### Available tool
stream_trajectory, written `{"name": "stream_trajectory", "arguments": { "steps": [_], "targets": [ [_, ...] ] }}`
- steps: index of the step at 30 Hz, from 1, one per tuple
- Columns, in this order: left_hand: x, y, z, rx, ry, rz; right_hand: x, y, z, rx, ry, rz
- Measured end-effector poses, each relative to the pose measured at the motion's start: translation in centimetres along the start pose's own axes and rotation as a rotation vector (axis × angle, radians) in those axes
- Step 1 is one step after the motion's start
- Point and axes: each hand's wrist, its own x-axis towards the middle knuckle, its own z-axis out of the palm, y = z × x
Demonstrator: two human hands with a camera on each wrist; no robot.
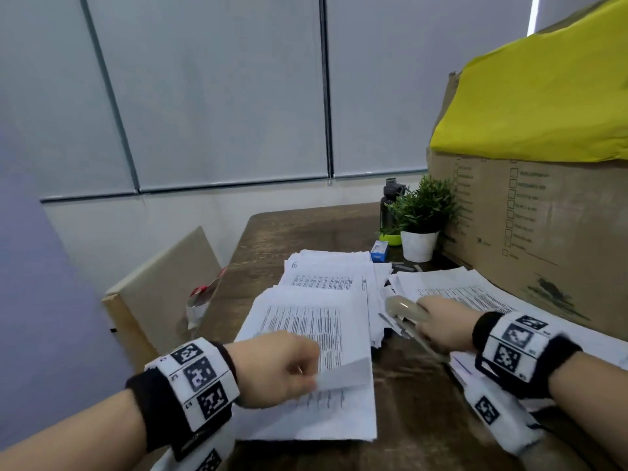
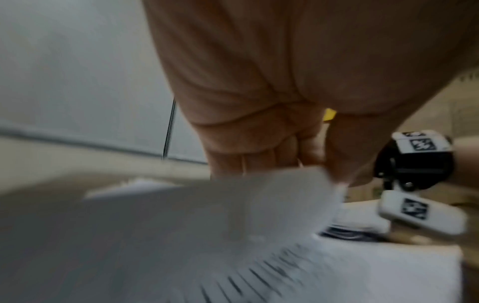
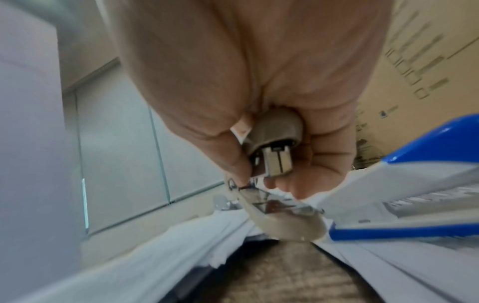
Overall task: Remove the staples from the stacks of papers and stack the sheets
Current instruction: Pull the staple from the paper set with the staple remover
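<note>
Pinching a folded sheet corner (image 1: 343,372) with my left hand (image 1: 275,368) over the near stack (image 1: 306,419) on the tabletop (image 1: 407,402); my right hand (image 1: 445,322) grips the stapler (image 1: 406,309) between stacks.

Tabletop (image 1: 299,232): dark wood, rough matt grain. Sheets (image 1: 316,321): thin matt white paper. Stapler (image 1: 406,311): smooth beige plastic, shiny metal parts. Box (image 1: 543,232) at right: matt brown cardboard.
</note>
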Motion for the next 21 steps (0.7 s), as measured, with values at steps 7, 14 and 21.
{"name": "stream_trajectory", "arguments": {
  "steps": [7,14,21],
  "targets": [
    [-1.2,-1.9,3.8,0.014,-0.075,-0.197,-3.6,-1.2,-1.6,0.186,0.162,-0.055],
    [-4.4,-1.0,5.8,0.009,-0.244,0.014,-7.0,-5.1,2.6,-0.026,-0.022,-0.228],
    [-5.9,-3.0,6.3,0.249,-0.201,-0.293,-7.8,-8.7,7.1,-0.228,-0.184,-0.396]
  ]
}}
